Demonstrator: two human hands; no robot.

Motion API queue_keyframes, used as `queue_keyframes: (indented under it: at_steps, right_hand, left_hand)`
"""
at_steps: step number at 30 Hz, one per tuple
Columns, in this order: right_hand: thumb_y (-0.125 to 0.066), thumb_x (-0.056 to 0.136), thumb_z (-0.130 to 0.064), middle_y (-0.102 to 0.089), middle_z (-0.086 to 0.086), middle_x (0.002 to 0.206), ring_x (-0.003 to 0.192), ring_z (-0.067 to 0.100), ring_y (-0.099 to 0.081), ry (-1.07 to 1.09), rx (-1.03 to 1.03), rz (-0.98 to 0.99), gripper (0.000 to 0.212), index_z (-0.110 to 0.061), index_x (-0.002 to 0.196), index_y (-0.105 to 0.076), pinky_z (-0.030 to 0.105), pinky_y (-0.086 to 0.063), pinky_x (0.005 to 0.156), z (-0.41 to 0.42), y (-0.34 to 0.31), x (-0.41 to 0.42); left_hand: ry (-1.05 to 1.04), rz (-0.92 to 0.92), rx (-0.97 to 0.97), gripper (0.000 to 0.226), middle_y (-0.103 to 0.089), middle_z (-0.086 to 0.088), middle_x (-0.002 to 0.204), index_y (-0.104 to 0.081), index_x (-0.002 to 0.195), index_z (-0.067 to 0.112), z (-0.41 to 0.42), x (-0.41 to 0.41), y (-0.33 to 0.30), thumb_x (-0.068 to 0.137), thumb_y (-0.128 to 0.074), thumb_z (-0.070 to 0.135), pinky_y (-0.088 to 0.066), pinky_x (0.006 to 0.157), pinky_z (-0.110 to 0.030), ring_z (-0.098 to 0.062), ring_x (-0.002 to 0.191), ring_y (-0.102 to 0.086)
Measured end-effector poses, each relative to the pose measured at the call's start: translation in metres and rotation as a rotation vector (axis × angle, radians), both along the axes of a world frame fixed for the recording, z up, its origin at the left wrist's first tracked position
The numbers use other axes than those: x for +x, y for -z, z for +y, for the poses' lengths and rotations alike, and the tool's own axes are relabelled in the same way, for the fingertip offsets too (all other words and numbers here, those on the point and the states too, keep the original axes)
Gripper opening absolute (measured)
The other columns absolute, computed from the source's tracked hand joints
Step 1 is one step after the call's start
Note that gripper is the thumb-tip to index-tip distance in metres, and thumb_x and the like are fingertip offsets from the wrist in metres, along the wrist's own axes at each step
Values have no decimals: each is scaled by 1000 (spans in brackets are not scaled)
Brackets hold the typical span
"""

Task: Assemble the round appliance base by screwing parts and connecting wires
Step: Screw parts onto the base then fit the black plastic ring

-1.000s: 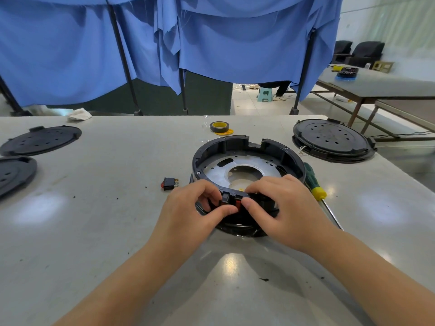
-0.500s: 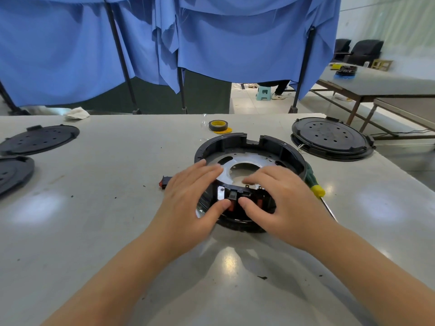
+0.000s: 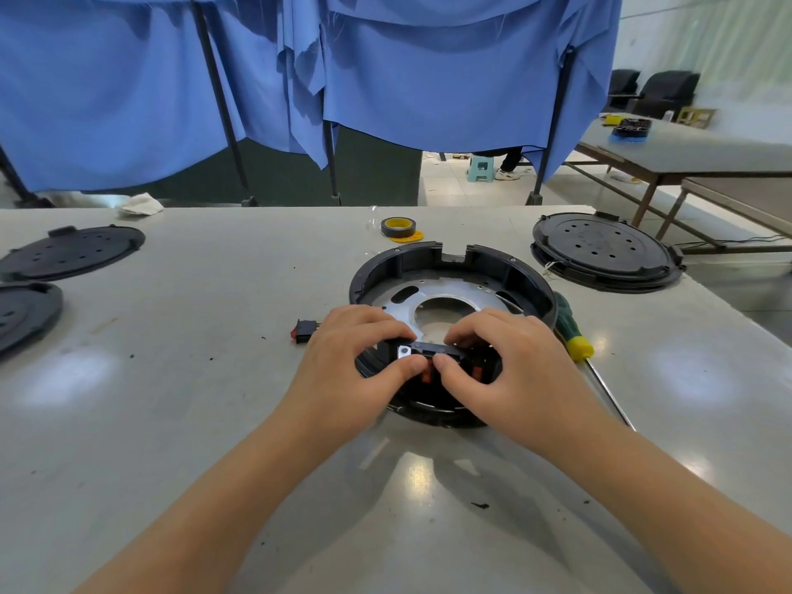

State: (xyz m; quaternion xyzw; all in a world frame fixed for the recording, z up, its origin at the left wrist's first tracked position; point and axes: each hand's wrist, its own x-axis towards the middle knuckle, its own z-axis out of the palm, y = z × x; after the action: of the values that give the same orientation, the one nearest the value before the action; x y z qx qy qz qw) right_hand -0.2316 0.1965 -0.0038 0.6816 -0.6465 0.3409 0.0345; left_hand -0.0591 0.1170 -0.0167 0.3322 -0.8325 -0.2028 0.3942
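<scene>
The round black appliance base (image 3: pixel 454 267) lies open side up at the table's middle, with a silver metal plate (image 3: pixel 445 293) inside it. At its near rim sits a small black and red switch part (image 3: pixel 428 362). My left hand (image 3: pixel 355 370) and my right hand (image 3: pixel 510 370) both grip the near rim, fingers curled over it from inside, thumbs pressing the switch part from the front. A loose black and red rocker switch (image 3: pixel 303 330) lies on the table just left of my left hand.
A green and yellow screwdriver (image 3: pixel 574 336) lies right of the base. A roll of tape (image 3: pixel 397 228) sits behind it. A closed black base (image 3: pixel 604 250) stands at the right; two black round covers (image 3: pixel 73 250) lie at the far left. Blue curtains hang behind the table.
My left hand's fingers, stretched out over the base half a second ago, have curled back onto the near rim. Both thumbs now press the switch part.
</scene>
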Motion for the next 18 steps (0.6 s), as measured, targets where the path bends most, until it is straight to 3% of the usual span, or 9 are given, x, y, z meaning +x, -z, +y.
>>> queue_keyframes:
  at_steps: [3, 9, 18]
  right_hand:
    - [-58, 80, -43, -62, -12, 80, 76, 6, -56, 15, 1, 15, 23, -23, 89, -66, 34, -43, 80, 0, 0, 1]
    - [-59, 75, -47, -61, -12, 85, 78, 10, -55, 21, 59, 131, 32, -23, 96, -65, 34, -42, 78, 3, -2, 0]
    - [-57, 74, -48, -61, -13, 89, 80, 9, -53, 79, 63, 153, 38, -23, 101, -65, 25, -35, 79, 2, 2, 4]
  left_hand:
    - [9, -10, 7, 16, -63, 21, 100, -73, 95, 28, 0, 1, -1, 79, -76, 29, -31, 91, -8, 3, 107, -48]
    - [52, -81, -82, 33, -59, 18, 106, -70, 106, 23, 2, 6, 0, 74, -70, 30, -40, 98, -33, -7, 110, -50]
    - [7, -73, -125, 32, -63, 11, 103, -70, 101, 20, 2, 2, 5, 71, -74, 26, -37, 92, -23, -10, 104, -53]
